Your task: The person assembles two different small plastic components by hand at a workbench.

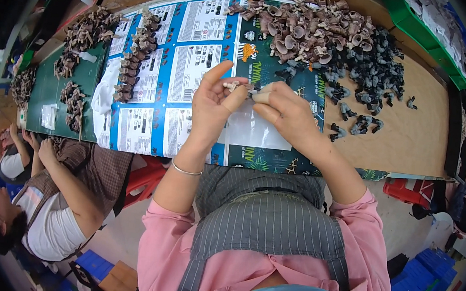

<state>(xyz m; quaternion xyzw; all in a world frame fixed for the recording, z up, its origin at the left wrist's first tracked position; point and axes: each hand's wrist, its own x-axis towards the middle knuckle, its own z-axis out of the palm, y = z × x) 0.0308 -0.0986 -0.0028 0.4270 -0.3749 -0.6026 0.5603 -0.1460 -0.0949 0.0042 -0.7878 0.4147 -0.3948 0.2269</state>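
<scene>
In front of my chest, my two hands meet over the printed sheet. My left hand (215,100) is closed on a small pale beige figurine part (231,86), held between thumb and fingers, with the index finger raised. Fingertips of my right hand (288,110) pinch together right beside it, at a tiny greyish piece (252,93) too small to name. Beyond the hands lies a heap of brown hollow figurine parts (311,29). To its right spreads a pile of grey and black figurine parts (369,74). A clear plastic bag (262,132) lies under my wrists.
A row of brown figurine pieces (129,71) runs along the sheet's left side, by crumpled white plastic (103,95). More brown clusters (72,105) lie on a green board (42,82). A green bin (431,38) stands far right. A co-worker (64,208) sits left.
</scene>
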